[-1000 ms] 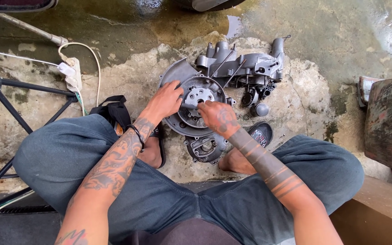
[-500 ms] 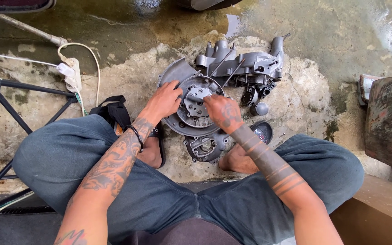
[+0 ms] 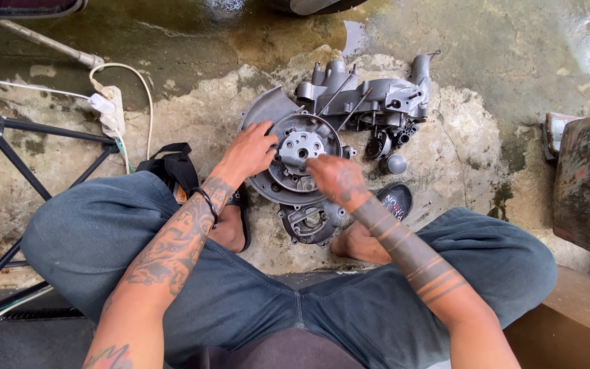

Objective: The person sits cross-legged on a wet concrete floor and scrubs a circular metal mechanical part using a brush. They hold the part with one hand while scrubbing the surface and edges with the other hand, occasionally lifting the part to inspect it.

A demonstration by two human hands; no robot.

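Observation:
A round grey metal disc with a holed hub [image 3: 302,147] lies on the concrete floor in front of my crossed legs, against a grey engine casing [image 3: 370,102]. My left hand [image 3: 250,154] grips the disc's left rim with curled fingers. My right hand [image 3: 336,179] is blurred at the disc's lower right edge, fingers drawn together and pointing at it; whether it holds anything is unclear. A smaller grey cover [image 3: 308,222] sits just below the disc, near my bare feet.
A small round cap [image 3: 396,164] and a black sandal [image 3: 394,199] lie right of the disc. A white power strip with cords [image 3: 110,113] and a black folding frame [image 3: 8,143] are on the left. A rusty box [image 3: 588,184] stands at the right.
My right hand has slid off the disc's centre toward its lower right edge, so the holed hub now shows. My left hand stays on the left rim.

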